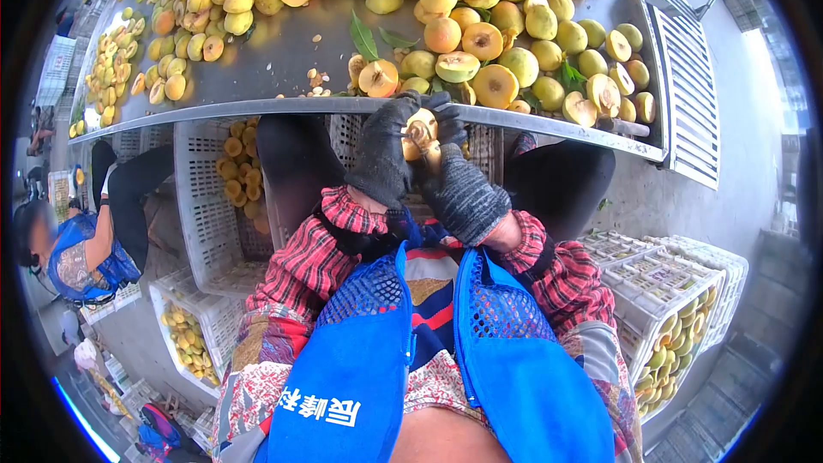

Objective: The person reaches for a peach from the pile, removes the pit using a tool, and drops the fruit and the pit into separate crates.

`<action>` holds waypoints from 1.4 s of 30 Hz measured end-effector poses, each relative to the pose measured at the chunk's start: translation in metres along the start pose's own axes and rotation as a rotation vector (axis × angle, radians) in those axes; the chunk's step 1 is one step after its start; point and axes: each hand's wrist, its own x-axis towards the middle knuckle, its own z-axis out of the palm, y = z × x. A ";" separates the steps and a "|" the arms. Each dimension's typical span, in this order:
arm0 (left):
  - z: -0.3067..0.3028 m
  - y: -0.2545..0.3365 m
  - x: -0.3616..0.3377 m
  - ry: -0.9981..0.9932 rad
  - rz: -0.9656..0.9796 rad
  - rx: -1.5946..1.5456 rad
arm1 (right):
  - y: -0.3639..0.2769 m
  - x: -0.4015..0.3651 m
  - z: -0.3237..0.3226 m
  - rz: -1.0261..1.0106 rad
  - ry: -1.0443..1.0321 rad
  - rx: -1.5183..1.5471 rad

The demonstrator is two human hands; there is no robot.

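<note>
Just in front of the table edge, my left hand [383, 153], in a dark knit glove, is closed on a halved peach [420, 134]. The cut face of the peach is turned up, with a brown pit hollow in the middle. My right hand [465, 193], gloved alike, is closed against the right side of the same peach. A narrow tan piece shows between the right fingers and the peach; its kind is hidden. Whole and halved peaches [495, 86] lie on the metal table [283, 43] right beyond both hands.
A raised metal rim [257, 108] borders the table. Below it stand white crates, one with peach halves [242, 167]. More filled crates stand at left [190, 339] and right [673, 351]. A slatted white panel [686, 86] adjoins the table. Another person [90, 244] sits at far left.
</note>
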 end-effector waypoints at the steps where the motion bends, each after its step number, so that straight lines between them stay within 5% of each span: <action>1: -0.007 0.001 -0.002 0.000 -0.002 0.001 | -0.001 0.000 0.000 0.006 -0.009 -0.024; 3: -0.023 0.000 -0.008 -0.122 0.590 1.089 | 0.004 0.000 0.000 -0.009 -0.052 -0.064; 4: -0.027 -0.007 -0.008 -0.124 0.587 1.088 | 0.007 0.000 0.000 -0.027 -0.094 -0.107; 9: -0.053 -0.074 0.009 -0.205 -0.017 0.416 | 0.014 -0.002 -0.005 -0.303 -0.096 -0.123; 12: -0.046 -0.035 0.007 -0.424 0.095 0.780 | 0.011 -0.003 -0.008 -0.298 -0.146 -0.150; 17: -0.044 -0.041 0.003 -0.382 0.055 0.532 | 0.003 0.000 -0.020 -0.234 -0.288 -0.052; 22: -0.046 -0.049 0.003 -0.322 0.034 0.479 | 0.000 -0.002 -0.030 0.286 -0.619 0.850; 23: -0.046 -0.052 0.003 -0.299 0.024 0.446 | 0.004 -0.002 -0.027 0.287 -0.619 0.849; 25: -0.032 -0.036 0.002 -0.275 0.015 0.413 | 0.017 -0.004 -0.016 0.338 -0.774 1.407; 27: -0.007 -0.006 -0.006 -0.040 -0.394 -0.615 | 0.023 -0.004 -0.008 0.330 -0.825 1.503; 31: -0.002 -0.009 -0.003 -0.120 -0.455 -0.956 | 0.038 -0.001 0.003 0.384 -0.998 1.744; 33: 0.006 0.000 -0.005 0.010 -0.501 -0.893 | 0.042 -0.002 0.004 0.394 -0.965 1.715; 35: -0.011 -0.011 -0.003 -0.084 -0.367 -0.904 | 0.023 -0.011 -0.006 0.149 -0.701 1.447; 38: -0.023 0.037 -0.022 0.217 -0.060 -0.398 | 0.016 -0.020 -0.021 0.122 -0.630 1.335; 39: -0.035 0.054 -0.029 0.244 0.119 0.029 | 0.014 -0.020 -0.022 0.164 -0.547 1.380; 40: -0.080 0.044 -0.032 0.060 0.236 -0.356 | 0.013 -0.011 -0.025 0.266 -0.473 1.044; 41: -0.123 0.031 -0.045 0.277 0.318 0.443 | 0.026 -0.005 -0.016 0.261 -0.477 1.044; 42: -0.172 0.022 -0.040 0.391 0.277 0.277 | 0.053 0.005 0.002 -0.067 -0.436 0.431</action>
